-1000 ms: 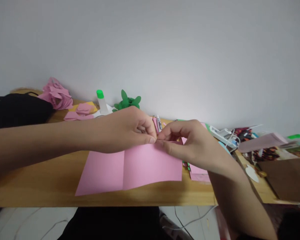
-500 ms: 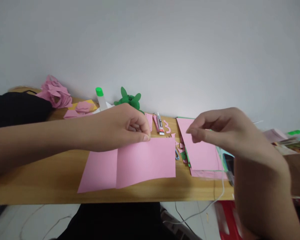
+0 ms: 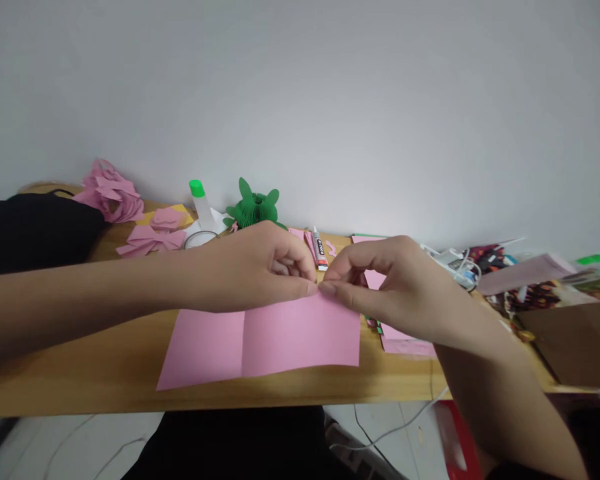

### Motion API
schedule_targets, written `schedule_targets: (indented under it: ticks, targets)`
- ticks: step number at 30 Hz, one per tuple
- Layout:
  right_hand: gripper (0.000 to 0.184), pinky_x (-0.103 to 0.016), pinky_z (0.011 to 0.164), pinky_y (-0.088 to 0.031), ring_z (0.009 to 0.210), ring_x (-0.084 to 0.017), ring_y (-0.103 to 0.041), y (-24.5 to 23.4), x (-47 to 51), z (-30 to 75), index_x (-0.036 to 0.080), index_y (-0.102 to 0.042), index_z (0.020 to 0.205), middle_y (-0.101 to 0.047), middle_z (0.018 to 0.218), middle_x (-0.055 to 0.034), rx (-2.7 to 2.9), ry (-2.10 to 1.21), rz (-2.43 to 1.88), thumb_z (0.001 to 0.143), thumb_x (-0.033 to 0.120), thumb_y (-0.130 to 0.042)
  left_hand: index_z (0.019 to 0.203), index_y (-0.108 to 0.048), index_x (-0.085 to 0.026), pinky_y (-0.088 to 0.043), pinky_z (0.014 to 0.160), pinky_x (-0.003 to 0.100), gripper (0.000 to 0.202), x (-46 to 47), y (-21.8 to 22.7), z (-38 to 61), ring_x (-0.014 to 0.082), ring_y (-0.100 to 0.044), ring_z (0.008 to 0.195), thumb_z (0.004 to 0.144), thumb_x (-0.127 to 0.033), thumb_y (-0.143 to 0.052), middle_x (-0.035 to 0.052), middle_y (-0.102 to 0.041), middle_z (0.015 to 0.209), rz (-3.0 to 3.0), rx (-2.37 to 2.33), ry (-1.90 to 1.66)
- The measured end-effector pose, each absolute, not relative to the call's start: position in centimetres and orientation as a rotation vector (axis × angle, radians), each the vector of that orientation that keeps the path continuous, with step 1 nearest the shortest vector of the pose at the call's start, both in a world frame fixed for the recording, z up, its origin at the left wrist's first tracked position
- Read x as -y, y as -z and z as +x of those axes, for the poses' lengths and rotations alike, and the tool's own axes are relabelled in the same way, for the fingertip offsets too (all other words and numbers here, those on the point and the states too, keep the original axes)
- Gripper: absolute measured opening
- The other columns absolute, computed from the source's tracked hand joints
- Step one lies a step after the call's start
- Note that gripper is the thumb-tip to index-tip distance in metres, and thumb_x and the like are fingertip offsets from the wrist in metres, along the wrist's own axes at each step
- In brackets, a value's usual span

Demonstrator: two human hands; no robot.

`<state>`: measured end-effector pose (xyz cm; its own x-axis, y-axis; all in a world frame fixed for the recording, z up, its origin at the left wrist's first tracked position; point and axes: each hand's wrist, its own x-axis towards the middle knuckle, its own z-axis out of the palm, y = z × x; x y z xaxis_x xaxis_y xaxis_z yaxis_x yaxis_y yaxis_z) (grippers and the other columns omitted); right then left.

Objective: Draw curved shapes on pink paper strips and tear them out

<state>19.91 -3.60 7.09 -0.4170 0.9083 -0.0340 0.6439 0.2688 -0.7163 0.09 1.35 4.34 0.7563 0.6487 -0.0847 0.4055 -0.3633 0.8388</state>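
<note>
A pink sheet of paper (image 3: 300, 340) with a vertical crease stands partly raised over the front of the table. My left hand (image 3: 270, 263) pinches its top edge between thumb and curled fingers. Close against it, thumb near thumb, my right hand (image 3: 380, 280) is closed in a pinch at the same edge. My wrists and hands hide part of the sheet's upper side. Just behind the fingertips lie a small glue tube (image 3: 321, 250) and a pink paper cutout (image 3: 331, 248).
A green paper honeycomb figure (image 3: 255, 208) and a green-capped glue bottle (image 3: 200, 203) stand by the wall. Pink paper pieces (image 3: 111, 190) and a black bag (image 3: 40, 230) are at left. More pink sheets (image 3: 405, 343), a white cable (image 3: 395, 427) and a brown box (image 3: 575, 343) are at right.
My right hand has moved left and come together with my left hand at the sheet's top edge. My left hand keeps its pinch and has shifted slightly right and down.
</note>
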Motion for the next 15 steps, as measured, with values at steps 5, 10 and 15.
schedule_targets:
  ticks: [5,10,15]
  targets:
    - [0.015,-0.020,0.049,-0.040,0.051,-0.008,-0.052,-7.3,3.8,20.0,0.016,-0.066,0.067,-0.061,0.058,0.0025,2.137,-0.985,-1.412,0.081,0.016,-0.063,0.071,-0.071,-0.019,-0.037,0.050,0.020,0.021,-1.2,-4.2,0.1,0.0104,-0.054,0.057,0.077,-0.034,-0.058,-0.0015,-0.064,0.063,1.979,-0.777,-0.329]
    - [0.019,-0.021,0.051,-0.041,0.054,-0.008,-0.054,-7.3,4.1,21.3,0.017,-0.066,0.064,-0.063,0.060,0.0015,2.094,-0.996,-1.431,0.083,0.021,-0.066,0.071,-0.071,-0.019,-0.036,0.049,0.021,0.023,-1.1,-4.1,-1.3,0.0116,-0.056,0.058,0.076,-0.036,-0.056,0.0002,-0.066,0.064,1.985,-0.830,-0.312]
    - [0.025,-0.024,0.051,-0.042,0.055,-0.010,-0.054,-7.1,4.5,23.5,0.017,-0.067,0.064,-0.065,0.061,-0.0010,2.031,-1.026,-1.494,0.081,0.036,-0.071,0.070,-0.073,-0.023,-0.038,0.050,0.021,0.022,-1.5,-3.6,-3.8,0.0134,-0.060,0.062,0.073,-0.040,-0.060,-0.0007,-0.070,0.067,2.001,-0.937,-0.261]
